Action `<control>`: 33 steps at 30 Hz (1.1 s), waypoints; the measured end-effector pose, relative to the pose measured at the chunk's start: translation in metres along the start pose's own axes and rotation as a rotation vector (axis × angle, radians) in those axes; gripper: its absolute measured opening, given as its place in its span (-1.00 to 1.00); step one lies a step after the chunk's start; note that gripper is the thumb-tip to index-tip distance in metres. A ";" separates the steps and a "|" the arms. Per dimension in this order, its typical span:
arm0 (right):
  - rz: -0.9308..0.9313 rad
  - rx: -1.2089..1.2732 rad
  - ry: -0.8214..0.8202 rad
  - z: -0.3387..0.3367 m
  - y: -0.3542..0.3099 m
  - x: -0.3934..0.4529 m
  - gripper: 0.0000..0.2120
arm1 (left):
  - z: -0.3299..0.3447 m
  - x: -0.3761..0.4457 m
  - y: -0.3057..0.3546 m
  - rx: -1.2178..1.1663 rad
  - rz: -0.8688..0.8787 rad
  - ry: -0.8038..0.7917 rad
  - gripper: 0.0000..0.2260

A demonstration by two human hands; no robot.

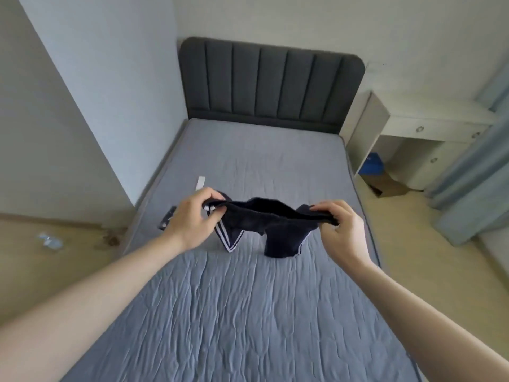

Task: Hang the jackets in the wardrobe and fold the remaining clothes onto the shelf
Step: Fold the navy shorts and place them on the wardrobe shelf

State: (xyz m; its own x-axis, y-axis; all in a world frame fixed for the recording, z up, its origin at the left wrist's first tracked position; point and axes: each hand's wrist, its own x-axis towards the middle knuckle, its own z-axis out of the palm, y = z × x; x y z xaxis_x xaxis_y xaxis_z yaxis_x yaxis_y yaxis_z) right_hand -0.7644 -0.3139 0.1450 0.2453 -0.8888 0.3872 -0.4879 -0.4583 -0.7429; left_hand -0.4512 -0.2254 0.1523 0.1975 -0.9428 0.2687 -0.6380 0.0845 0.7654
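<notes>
A pair of dark navy shorts [275, 224] with white side stripes hangs stretched above the bed [248, 299]. My left hand [192, 216] pinches the left end of its waistband. My right hand [338, 224] pinches the right end. The two leg ends droop down toward the blue-grey mattress. A dark item [166, 217] lies on the bed behind my left hand, mostly hidden.
A small white strip [200, 183] lies on the mattress near its left edge. The grey padded headboard [271, 84] stands at the far end. A white desk [421, 133] with a cardboard box [388, 186] beneath stands at the right, beside blue curtains [473, 166]. Wooden floor [41, 260] borders both sides.
</notes>
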 end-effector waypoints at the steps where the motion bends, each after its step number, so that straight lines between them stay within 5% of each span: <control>1: 0.039 -0.052 -0.071 0.010 0.019 -0.031 -0.58 | 0.012 -0.028 -0.018 0.017 -0.041 -0.061 -0.90; 11: 0.606 -0.236 -0.700 0.101 0.156 -0.279 -0.58 | 0.145 -0.252 -0.170 0.113 -0.533 -0.652 -0.86; 21: 0.855 -0.335 -0.997 0.186 0.262 -0.446 -0.64 | 0.260 -0.399 -0.281 0.162 -0.898 -0.812 -0.72; 23: 0.877 -0.364 -1.043 0.194 0.273 -0.473 -0.65 | 0.274 -0.420 -0.294 0.160 -0.995 -0.793 -0.69; 26: 0.870 -0.392 -1.147 0.203 0.288 -0.499 -0.61 | 0.295 -0.446 -0.310 0.257 -1.004 -0.695 -0.91; 29: 0.869 -0.410 -1.255 0.212 0.297 -0.517 -0.53 | 0.315 -0.468 -0.312 0.332 -1.090 -0.568 -0.63; 33: 0.897 -0.374 -1.309 0.217 0.299 -0.525 -0.53 | 0.336 -0.476 -0.300 0.196 -1.333 -0.167 -0.17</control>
State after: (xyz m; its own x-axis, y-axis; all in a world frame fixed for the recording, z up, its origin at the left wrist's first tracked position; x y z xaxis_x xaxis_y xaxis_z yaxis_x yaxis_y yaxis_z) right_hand -0.8577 0.0137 -0.3988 0.1954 -0.3422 -0.9191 -0.9750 0.0334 -0.2197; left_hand -0.6043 0.0899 -0.4020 0.6602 -0.2996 -0.6888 -0.1313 -0.9489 0.2869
